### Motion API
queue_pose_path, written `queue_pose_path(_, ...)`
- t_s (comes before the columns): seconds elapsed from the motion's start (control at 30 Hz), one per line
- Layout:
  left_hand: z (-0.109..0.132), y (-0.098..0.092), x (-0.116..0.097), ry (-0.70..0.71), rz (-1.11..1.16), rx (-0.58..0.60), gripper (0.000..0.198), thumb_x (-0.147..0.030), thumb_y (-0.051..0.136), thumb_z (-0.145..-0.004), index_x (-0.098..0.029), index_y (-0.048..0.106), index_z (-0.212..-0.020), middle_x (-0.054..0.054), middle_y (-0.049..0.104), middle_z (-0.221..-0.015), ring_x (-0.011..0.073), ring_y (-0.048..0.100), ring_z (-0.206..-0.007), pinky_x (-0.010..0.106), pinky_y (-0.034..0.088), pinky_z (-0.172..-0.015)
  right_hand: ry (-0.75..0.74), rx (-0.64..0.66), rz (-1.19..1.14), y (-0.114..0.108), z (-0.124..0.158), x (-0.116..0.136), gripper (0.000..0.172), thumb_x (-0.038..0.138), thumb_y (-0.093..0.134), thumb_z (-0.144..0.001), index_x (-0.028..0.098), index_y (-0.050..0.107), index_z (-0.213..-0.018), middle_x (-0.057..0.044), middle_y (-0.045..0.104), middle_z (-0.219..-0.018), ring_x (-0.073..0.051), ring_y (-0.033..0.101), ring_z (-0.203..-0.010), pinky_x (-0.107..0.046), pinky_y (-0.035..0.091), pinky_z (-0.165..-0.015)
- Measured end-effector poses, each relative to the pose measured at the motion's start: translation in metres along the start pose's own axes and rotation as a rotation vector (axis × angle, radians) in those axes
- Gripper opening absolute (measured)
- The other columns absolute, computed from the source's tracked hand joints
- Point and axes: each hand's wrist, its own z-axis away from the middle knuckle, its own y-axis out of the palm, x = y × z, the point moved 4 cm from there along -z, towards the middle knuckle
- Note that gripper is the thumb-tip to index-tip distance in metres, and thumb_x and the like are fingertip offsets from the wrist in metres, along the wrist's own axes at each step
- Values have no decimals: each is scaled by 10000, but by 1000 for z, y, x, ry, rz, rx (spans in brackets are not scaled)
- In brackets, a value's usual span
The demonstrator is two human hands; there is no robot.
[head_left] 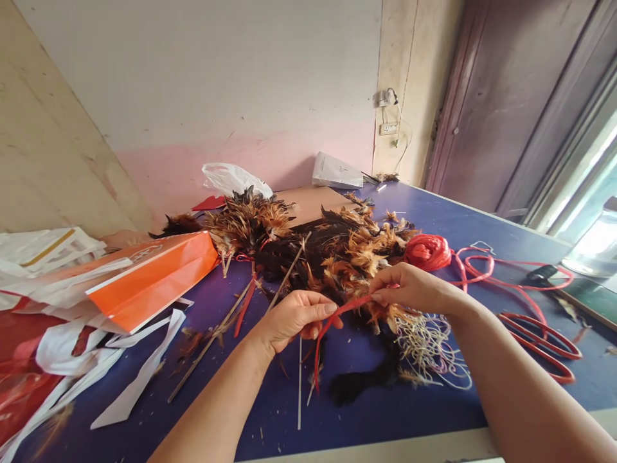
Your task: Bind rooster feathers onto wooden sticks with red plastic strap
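Note:
A strip of red plastic twine (354, 303) stretches between my two hands above the table. My left hand (301, 316) pinches it between thumb and fingers, and its loose end hangs down below. On the other side my right hand (405, 287) grips the same twine with its fingertips. Just beyond lie brown and black feathers (357, 247) in a large heap, with a second bunch of feathers (253, 222) to the left. Behind my right wrist sits a ball of red twine (428, 251). Part of the feather heap is hidden by my hands.
An orange paper bag (164, 276) and white strips (139, 386) lie at left. Tangled pale string (427, 350) and red tubing (540, 347) are at right. Thin sticks (207, 347) cross the blue table (270, 411). A white box (337, 170) stands by the wall.

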Motion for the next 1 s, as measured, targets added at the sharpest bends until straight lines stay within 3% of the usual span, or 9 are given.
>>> queue_pose_path(0.1,-3,-1,-8,45,-102,-46,379,-461,644,-699,-109,697,-827,34,632,-597,26,332,-366,196,184,-370,-28,37,-3,3,-1,2,201,326,569,-771,152,669,-789,-36,689,-712,-153,636,-641,-251,500,-618)
queue_pose_path(0.23,-11,12,-23,45,-263,-33,363,-466,632,-707,-118,710,-772,-71,388,-342,37,278,-328,202,151,-366,-36,32,14,4,-1,6,194,314,579,-756,144,665,-786,-31,677,-679,-150,633,-622,-254,500,-614)
queue_pose_path(0.33,-20,31,-31,30,-338,64,349,-460,613,-722,-124,708,-707,-43,468,-379,40,330,-335,199,182,-362,-22,-1,6,4,-1,8,209,329,584,-746,136,654,-787,-33,672,-668,-155,635,-615,-256,502,-597)
queue_pose_path(0.43,-30,43,-36,23,-358,71,336,-455,647,-682,-123,690,-649,12,610,-510,37,361,-339,200,200,-352,-21,-31,-6,3,-1,7,222,349,589,-734,137,645,-771,-33,673,-675,-158,637,-614,-259,502,-591)
queue_pose_path(0.53,-39,46,-35,23,-269,57,295,-411,667,-662,-117,689,-655,31,638,-542,30,344,-322,205,174,-345,-43,-70,-1,-1,0,5,237,371,591,-732,141,641,-761,-29,674,-697,-152,629,-621,-258,498,-602)
queue_pose_path(0.63,-44,40,-28,24,-114,49,267,-374,671,-658,-113,705,-706,23,615,-502,21,297,-306,220,114,-352,-75,-189,59,-8,0,4,247,379,589,-740,151,652,-814,-32,675,-769,-156,616,-697,-264,486,-652)
queue_pose_path(0.73,-45,31,-21,34,-2,36,266,-370,681,-653,-114,714,-719,28,610,-497,14,261,-315,235,85,-372,-99,-442,144,-24,4,5,283,400,581,-748,163,660,-882,-45,669,-874,-184,596,-808,-296,464,-733)
queue_pose_path(0.83,-41,25,-20,54,55,21,257,-374,696,-643,-122,712,-694,27,612,-515,14,257,-343,234,90,-390,-39,-669,193,-40,20,9,322,433,571,-743,161,656,-891,-58,667,-860,-204,591,-791,-330,455,-743)
queue_pose_path(1.0,-35,29,-25,88,74,2,262,-384,713,-642,-129,715,-700,28,624,-558,38,381,-440,206,161,-418,125,-712,476,-54,83,-1,290,455,527,-770,210,663,-846,-60,670,-888,-220,586,-811,-356,435,-760)
